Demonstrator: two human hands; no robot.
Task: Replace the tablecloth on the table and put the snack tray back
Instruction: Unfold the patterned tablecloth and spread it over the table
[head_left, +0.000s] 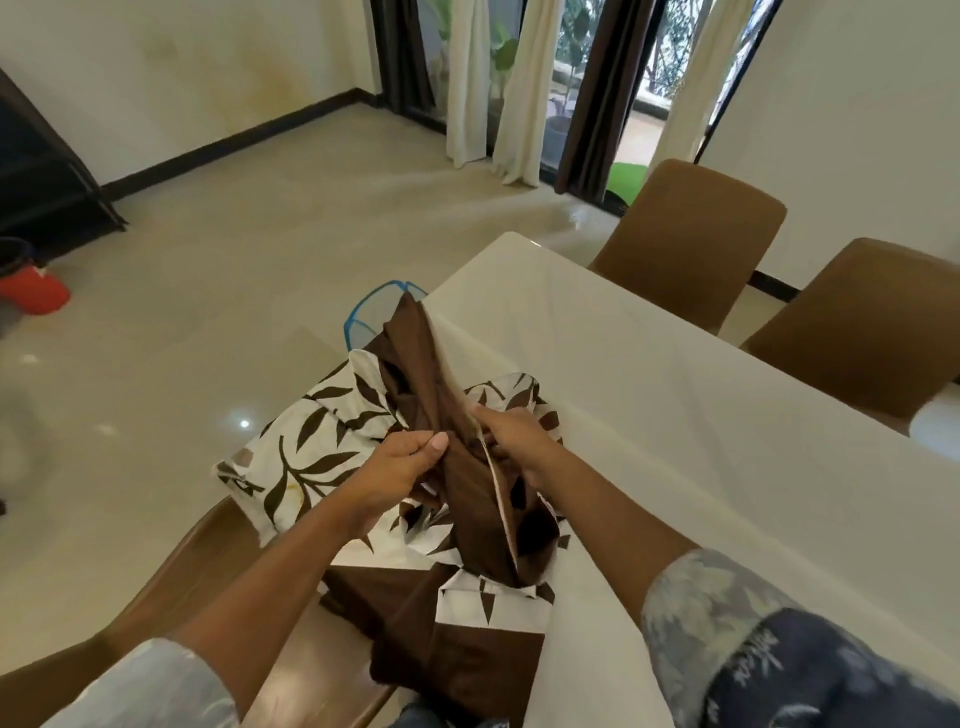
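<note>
Both hands work a bunched brown, leaf-printed tablecloth (426, 364) at the near corner of the table (675, 389), about 6 o'clock in the view. The left hand (410, 460) curls its fingers round a brown fold with the thumb on top, and the right hand (511, 441), just at its 3 o'clock, grips a pale-edged fold in curled fingers. The cloth is heaped, not spread, so most of the job seems left, and only a blue-rimmed thing (363, 312) at the hands' 12 o'clock might be the snack tray.
</note>
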